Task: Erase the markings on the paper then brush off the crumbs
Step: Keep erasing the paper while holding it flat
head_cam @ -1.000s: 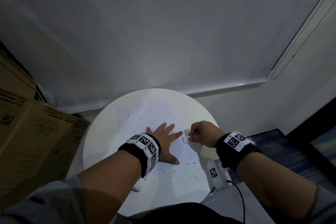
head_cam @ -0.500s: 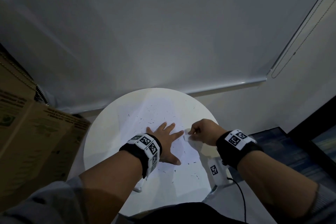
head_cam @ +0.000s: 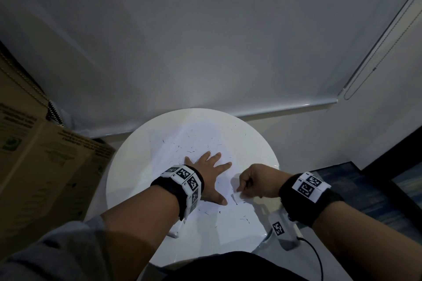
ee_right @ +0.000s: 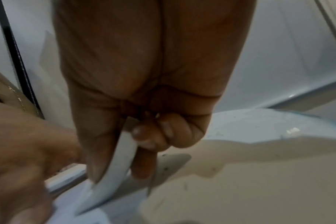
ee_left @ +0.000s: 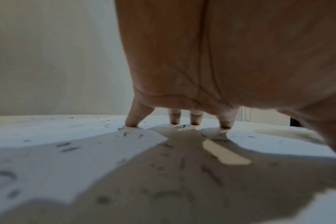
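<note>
1. A round white table [head_cam: 127, 180] stands close to a pale grey wall [head_cam: 205, 29] in dim, cool light.
2. A pulled-down roller blind [head_cam: 251, 64] covers the wall behind the table, its bottom rail [head_cam: 285, 109] running just above the tabletop's far edge.
3. A beaded cord [head_cam: 370, 70] hangs down the blind's right side.
4. Brown cardboard boxes [head_cam: 45, 166] with printed text are stacked at the left, just beside the table.
5. Dark blue patterned flooring [head_cam: 376, 189] shows at the lower right, beside a dark frame [head_cam: 392, 166].
</note>
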A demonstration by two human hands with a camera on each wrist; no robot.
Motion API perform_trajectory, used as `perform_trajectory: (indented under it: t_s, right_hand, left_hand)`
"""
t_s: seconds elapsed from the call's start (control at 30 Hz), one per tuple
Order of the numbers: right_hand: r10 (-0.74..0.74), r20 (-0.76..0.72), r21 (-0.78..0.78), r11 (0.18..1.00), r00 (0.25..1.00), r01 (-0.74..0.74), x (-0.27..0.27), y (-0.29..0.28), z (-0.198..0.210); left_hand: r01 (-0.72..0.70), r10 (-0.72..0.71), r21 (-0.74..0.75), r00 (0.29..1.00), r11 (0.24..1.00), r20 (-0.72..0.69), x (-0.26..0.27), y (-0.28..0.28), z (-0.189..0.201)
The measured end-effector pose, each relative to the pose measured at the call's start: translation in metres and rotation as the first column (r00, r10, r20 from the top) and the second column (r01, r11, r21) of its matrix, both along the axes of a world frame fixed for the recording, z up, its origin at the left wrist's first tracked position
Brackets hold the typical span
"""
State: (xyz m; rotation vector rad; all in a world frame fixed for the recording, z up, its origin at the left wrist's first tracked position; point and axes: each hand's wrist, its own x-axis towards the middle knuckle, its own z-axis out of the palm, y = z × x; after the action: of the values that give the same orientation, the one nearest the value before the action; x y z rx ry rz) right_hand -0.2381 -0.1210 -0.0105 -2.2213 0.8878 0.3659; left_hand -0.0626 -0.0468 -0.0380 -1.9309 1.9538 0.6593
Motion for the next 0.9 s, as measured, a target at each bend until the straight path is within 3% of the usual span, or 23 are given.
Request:
perform_trajectory:
  t_s: [0.17, 0.33, 0.53, 0.7, 0.9]
  right_hand:
    - [-0.142, 0.128, -0.190, 0.968, 0.982, 0.165, 0.005, -0.015, -0.004]
    - [-0.045, 0.023, 0.007, 0.999, 0.999, 0.045, -0.002, -0.003, -0.002]
    - [-0.097, 0.096, -0.204, 0.972, 0.991, 0.115, 0.010, -0.014, 0.000]
    - [-0.027, -0.011, 0.011, 1.000, 1.000, 0.027, 0.001, -0.003, 0.000]
    - [-0.228, 0.160, -0.140, 0.958, 0.960, 0.251, 0.001, -0.029, 0.005]
  left_hand:
    - [0.001, -0.001, -0.005, 1.000, 1.000, 0.007, 0.000, -0.001, -0.002]
    - [-0.005, 0.005, -0.003, 1.000, 1.000, 0.000, 0.000, -0.001, -0.003]
    - [-0.002, 0.002, -0.013, 1.000, 1.000, 0.011, 0.000, 0.000, -0.001]
    - [-0.008, 0.008, 0.001, 1.000, 1.000, 0.000, -0.001, -0.001, -0.001]
    - [-0.014, 0.010, -0.045, 0.997, 0.999, -0.072, -0.010, -0.003, 0.010]
